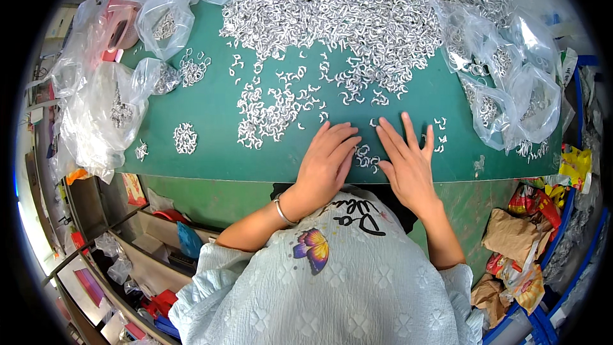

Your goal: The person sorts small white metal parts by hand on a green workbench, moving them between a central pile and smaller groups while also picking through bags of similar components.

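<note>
My left hand [328,157], with a silver bangle [284,211] on its wrist, rests near the table's front edge, fingers stretched to the right and slightly bent. My right hand [407,163] lies with spread fingers on the green table. Between the two hands is a small cluster of curved silver metal pieces [366,158]. A few single pieces [440,134] lie just right of my right fingers. Farther left, a loose group of the same pieces [271,115] spreads out. The undersides of my fingers are hidden.
A large heap of metal pieces [332,9] covers the table's far side. Clear plastic bags [102,121] stand at the left and more bags [504,89] at the right. Small piles [186,138] sit on the left. A drawer unit [150,243] is below left.
</note>
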The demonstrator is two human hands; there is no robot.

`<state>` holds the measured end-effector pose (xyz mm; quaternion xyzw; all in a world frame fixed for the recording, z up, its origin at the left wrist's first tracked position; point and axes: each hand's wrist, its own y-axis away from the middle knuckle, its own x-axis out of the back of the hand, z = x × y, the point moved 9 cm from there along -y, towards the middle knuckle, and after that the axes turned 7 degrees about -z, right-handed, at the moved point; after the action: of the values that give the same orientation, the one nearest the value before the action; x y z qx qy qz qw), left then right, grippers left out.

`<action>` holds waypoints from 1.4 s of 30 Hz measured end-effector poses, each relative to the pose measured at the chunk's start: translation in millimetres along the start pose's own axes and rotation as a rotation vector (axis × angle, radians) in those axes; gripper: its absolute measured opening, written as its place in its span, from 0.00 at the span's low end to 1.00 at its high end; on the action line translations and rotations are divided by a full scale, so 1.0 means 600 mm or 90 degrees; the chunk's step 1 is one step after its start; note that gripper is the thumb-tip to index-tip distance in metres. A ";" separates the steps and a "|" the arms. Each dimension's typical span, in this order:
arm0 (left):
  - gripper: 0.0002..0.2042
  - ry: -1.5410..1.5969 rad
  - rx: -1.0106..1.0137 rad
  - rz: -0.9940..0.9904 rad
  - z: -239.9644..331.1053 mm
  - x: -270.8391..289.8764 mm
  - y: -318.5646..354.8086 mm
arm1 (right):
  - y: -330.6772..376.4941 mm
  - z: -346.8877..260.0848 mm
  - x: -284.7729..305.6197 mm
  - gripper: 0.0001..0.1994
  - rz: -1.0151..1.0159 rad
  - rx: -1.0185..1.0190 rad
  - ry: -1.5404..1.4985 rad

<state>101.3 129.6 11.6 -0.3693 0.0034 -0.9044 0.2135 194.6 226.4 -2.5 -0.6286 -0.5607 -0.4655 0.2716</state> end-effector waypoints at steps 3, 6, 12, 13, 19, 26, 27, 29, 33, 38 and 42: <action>0.14 0.000 0.002 -0.002 -0.006 0.001 0.000 | 0.019 0.009 0.002 0.29 -0.006 -0.020 0.015; 0.17 -0.014 -0.010 -0.022 0.003 -0.004 -0.007 | 0.024 0.019 0.011 0.29 0.030 -0.036 0.012; 0.21 -0.077 -0.097 -0.142 0.022 -0.049 -0.032 | 0.026 0.025 -0.002 0.31 0.007 -0.085 0.068; 0.20 -0.067 -0.093 -0.147 0.019 -0.050 -0.027 | 0.035 0.042 0.001 0.31 0.027 -0.118 0.085; 0.17 0.021 -0.102 -0.147 0.016 -0.051 0.004 | 0.009 0.031 0.043 0.28 0.146 -0.042 -0.027; 0.15 -0.023 -0.139 -0.163 0.036 -0.063 0.002 | -0.045 0.003 0.012 0.27 0.031 0.053 0.012; 0.15 -0.011 -0.127 -0.153 0.032 -0.058 0.003 | -0.030 0.000 0.009 0.28 -0.007 0.060 -0.013; 0.15 0.012 -0.105 -0.134 0.024 -0.047 0.006 | -0.008 -0.003 0.014 0.28 -0.018 0.044 -0.018; 0.14 0.010 -0.094 -0.093 0.016 -0.040 0.007 | 0.024 -0.001 0.004 0.29 -0.053 0.037 -0.056; 0.16 0.042 -0.059 -0.058 0.012 -0.033 -0.004 | 0.040 -0.006 0.004 0.26 -0.032 0.039 -0.068; 0.18 0.016 -0.052 -0.052 0.014 -0.035 -0.021 | 0.035 0.002 0.028 0.19 0.069 0.060 -0.123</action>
<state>115.4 150.6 5.5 -0.3663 0.0279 -0.9161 0.1608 214.0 230.1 15.8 -0.6861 -0.5710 -0.3606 0.2705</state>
